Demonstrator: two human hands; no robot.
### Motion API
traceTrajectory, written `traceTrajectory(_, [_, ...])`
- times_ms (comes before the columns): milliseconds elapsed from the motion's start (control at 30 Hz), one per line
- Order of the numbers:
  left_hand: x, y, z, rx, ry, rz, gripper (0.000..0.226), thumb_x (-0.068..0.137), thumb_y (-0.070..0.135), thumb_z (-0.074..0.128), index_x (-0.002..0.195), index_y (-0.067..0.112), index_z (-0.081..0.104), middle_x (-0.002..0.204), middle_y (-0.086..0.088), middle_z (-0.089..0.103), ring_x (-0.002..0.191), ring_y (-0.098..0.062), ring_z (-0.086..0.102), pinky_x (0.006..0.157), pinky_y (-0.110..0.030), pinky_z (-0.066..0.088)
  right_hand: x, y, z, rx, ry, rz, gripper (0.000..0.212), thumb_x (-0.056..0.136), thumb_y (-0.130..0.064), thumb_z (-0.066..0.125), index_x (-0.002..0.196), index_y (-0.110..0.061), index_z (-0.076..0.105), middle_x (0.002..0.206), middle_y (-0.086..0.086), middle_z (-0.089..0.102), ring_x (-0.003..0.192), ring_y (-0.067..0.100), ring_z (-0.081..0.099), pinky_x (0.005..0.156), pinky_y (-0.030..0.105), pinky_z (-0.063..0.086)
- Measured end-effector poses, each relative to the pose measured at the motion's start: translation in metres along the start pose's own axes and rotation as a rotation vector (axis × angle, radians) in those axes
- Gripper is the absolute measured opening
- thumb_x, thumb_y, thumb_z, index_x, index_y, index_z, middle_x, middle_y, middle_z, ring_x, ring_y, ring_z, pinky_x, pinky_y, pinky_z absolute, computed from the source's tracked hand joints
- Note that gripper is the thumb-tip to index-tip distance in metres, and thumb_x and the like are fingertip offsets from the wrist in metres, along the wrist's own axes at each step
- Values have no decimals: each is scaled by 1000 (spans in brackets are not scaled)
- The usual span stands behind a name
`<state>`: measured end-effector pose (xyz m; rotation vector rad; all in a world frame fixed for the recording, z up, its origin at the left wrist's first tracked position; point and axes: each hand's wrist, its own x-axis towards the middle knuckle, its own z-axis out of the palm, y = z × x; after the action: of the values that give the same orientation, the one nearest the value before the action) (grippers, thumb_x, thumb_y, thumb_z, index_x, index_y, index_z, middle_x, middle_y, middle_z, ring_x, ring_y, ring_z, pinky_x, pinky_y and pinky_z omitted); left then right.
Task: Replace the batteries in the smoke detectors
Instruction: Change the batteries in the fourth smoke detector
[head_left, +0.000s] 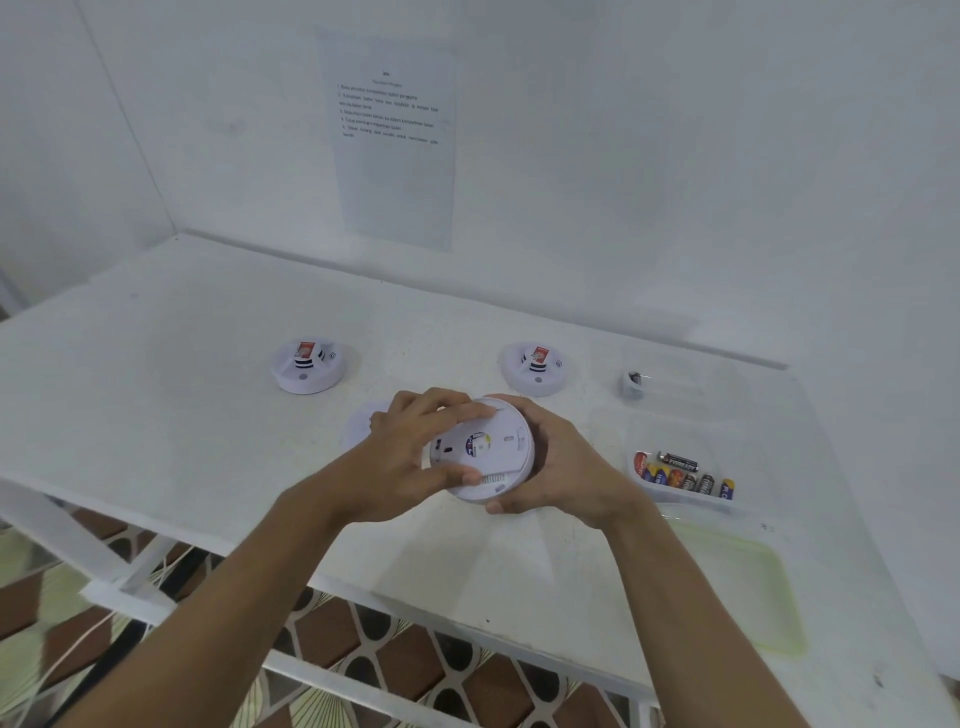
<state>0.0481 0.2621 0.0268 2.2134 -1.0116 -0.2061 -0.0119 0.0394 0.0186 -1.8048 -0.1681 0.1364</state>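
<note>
Both hands, left (415, 452) and right (556, 467), grip detector (485, 449) underside-up; probably twisting base off. Next: expose battery bay.

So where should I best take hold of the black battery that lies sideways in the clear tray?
Pinch the black cylindrical battery across its middle, coming from above. It lies on its side behind the row of other batteries, and the walls of the clear plastic tray probably block a sideways approach.
</note>
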Motion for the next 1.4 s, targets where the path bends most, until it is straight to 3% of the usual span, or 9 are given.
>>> traceTrajectory(133, [-1,1,4,9,68,25,62,75,70,55,134,57,41,128,39,33,121,6,26,98,-28,30,-4,2,0,74,-18,-1,94,62,14,86,141,-23,50,133,4,61,125,23,58,94,50,57])
traceTrajectory(300, [-6,0,7,-212,323,-27,67,62,58,80,123,53,53,124,32,44,123,-1,44,90,-16,43,-7,3,-1,152,8,-18,94,64,16,83,144,-17,46,136,6,61,128,24,57,94,42,56])
traceTrajectory(467, [-11,1,2,-449,219,-65,58,68,26,89,120,36,64,121,12,62,103,-13,65,79,-24,54,-9,1,0,193,-41,-25,92,66,22,79,144,-13,45,138,9,59,129,27,56,89,41,57])
traceTrajectory(567, [-12,3,1,-504,177,-67,56,72,14,85,122,29,64,121,6,61,98,-15,68,79,-23,56,-10,-1,0,194,-56,-24,92,67,23,78,144,-13,45,138,9,59,128,27,57,90,42,57])
traceTrajectory(800, [-15,1,4,-356,169,-34,55,76,26,82,127,36,60,117,15,56,97,-11,63,86,-21,53,-11,0,-1,176,-78,-8,93,66,22,79,144,-14,46,137,8,60,127,24,58,89,39,57])
traceTrajectory(933, [-16,1,5,-298,173,-14,59,77,33,80,132,32,59,121,15,55,105,-6,61,88,-20,53,-13,3,2,191,-61,-3,93,65,18,82,145,-15,46,137,9,60,129,27,56,91,46,57])
traceTrajectory(1100, [-15,4,2,-387,147,-42,65,69,39,82,130,37,58,117,12,50,104,-5,57,81,-23,56,-11,-1,8,170,-30,-13,92,65,11,84,144,-16,46,136,9,60,128,28,56,94,48,56])
traceTrajectory(1267, [-16,0,4,-355,78,-62,61,73,43,79,129,46,55,115,22,46,103,-7,59,82,-25,57,-13,-3,8,141,-76,-2,93,67,14,84,145,-18,45,137,6,59,128,23,57,91,39,57])
traceTrajectory(1400, [-17,1,3,-274,48,-50,59,76,46,75,130,48,50,118,22,41,104,0,55,82,-19,55,-15,-5,7,134,-95,-5,94,67,19,81,145,-17,44,137,6,59,126,21,58,89,33,56])
